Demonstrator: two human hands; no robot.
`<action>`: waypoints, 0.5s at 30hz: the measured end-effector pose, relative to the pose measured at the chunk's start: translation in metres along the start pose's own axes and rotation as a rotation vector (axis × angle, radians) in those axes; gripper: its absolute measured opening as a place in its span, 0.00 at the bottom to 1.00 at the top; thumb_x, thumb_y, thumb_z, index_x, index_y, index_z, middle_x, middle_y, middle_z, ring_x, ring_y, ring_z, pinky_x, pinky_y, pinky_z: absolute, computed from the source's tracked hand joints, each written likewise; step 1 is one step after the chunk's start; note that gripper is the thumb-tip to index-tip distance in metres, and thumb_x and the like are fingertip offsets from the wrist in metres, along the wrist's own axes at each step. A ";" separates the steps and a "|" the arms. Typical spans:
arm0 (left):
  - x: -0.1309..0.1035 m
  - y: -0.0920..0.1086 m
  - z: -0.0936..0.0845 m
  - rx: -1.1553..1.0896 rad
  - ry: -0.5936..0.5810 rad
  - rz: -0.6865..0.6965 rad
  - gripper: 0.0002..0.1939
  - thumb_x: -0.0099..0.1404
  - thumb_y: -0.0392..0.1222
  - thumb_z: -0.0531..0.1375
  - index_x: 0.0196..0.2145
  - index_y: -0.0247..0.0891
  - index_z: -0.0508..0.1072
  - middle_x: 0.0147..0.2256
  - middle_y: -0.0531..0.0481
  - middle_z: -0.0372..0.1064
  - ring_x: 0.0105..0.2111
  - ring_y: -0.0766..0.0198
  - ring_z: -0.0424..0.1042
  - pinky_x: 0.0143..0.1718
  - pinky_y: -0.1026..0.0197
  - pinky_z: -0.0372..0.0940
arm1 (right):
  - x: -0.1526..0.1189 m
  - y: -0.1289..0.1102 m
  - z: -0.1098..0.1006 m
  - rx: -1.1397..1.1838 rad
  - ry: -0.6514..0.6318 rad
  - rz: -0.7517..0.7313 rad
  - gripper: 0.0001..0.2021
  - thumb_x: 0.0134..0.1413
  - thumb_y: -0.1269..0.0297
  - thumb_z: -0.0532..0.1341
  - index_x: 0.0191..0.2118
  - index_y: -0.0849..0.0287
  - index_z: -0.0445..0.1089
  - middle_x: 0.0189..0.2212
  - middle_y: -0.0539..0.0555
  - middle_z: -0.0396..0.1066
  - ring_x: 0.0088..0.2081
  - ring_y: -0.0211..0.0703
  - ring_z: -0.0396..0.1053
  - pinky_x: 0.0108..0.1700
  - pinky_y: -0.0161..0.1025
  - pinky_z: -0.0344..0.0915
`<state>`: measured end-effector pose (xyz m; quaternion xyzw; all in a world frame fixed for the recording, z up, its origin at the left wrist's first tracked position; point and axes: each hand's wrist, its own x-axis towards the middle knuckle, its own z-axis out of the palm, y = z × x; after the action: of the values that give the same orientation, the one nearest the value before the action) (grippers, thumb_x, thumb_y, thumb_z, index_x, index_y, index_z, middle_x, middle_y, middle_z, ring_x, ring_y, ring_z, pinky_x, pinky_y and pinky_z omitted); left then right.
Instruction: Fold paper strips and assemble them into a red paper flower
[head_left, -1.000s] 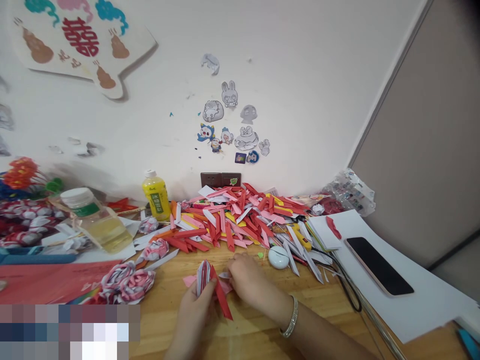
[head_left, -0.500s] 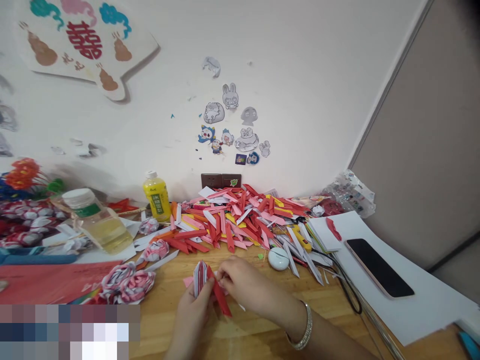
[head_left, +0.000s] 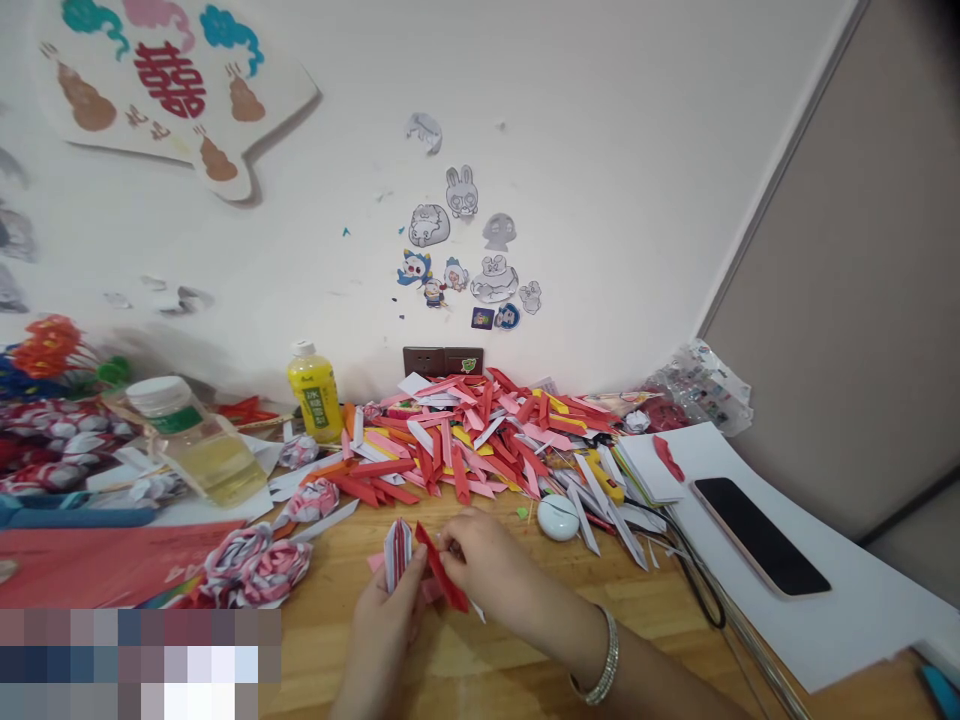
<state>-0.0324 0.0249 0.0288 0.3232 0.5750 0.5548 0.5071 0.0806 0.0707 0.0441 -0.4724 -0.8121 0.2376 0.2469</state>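
Between the thumb and fingers of my left hand (head_left: 390,610) is a folded paper piece (head_left: 398,556), white with red layers inside. Just right of it stands a red folded paper strip (head_left: 444,570), tilted, its top end close to my left thumb. My right hand (head_left: 480,560) pinches this red strip at its right side, with fingers curled. Bits of pink paper show behind and below the pieces, partly hidden by my hands. A thin white tip pokes out under my right hand; what it belongs to is hidden.
A heap of folded paper strips (head_left: 465,430) lies against the wall. Left are a yellow bottle (head_left: 313,395), a larger bottle (head_left: 199,440) and paper flowers (head_left: 259,560). A white rounded case (head_left: 558,517), yellow cutter (head_left: 604,476) and phone (head_left: 759,535) lie to the right.
The red strip has turned and tilted more, its lower end moving slightly up and right. My right hand has shifted a little with it; my left hand stays nearly in place.
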 end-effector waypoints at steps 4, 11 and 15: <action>0.007 -0.009 -0.003 0.008 -0.025 -0.003 0.28 0.42 0.67 0.62 0.14 0.40 0.58 0.07 0.63 0.48 0.10 0.75 0.44 0.14 0.68 0.38 | 0.000 -0.001 -0.003 0.021 0.009 -0.017 0.07 0.49 0.75 0.57 0.25 0.60 0.68 0.27 0.50 0.68 0.33 0.39 0.64 0.35 0.32 0.56; 0.024 -0.023 -0.007 0.065 -0.058 -0.016 0.28 0.43 0.68 0.60 0.14 0.41 0.58 0.04 0.62 0.48 0.08 0.74 0.45 0.13 0.67 0.39 | -0.003 -0.006 -0.014 0.043 -0.017 -0.026 0.06 0.49 0.75 0.58 0.26 0.61 0.70 0.27 0.51 0.68 0.33 0.39 0.64 0.33 0.32 0.56; 0.018 -0.017 -0.005 0.026 -0.041 -0.006 0.27 0.42 0.67 0.62 0.17 0.40 0.59 0.05 0.64 0.49 0.08 0.75 0.43 0.12 0.67 0.37 | -0.003 -0.012 -0.022 0.030 0.016 -0.051 0.08 0.53 0.75 0.56 0.30 0.61 0.72 0.31 0.53 0.69 0.35 0.39 0.64 0.36 0.32 0.58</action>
<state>-0.0386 0.0378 0.0079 0.3394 0.5726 0.5391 0.5160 0.0881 0.0663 0.0675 -0.4496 -0.8181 0.2395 0.2666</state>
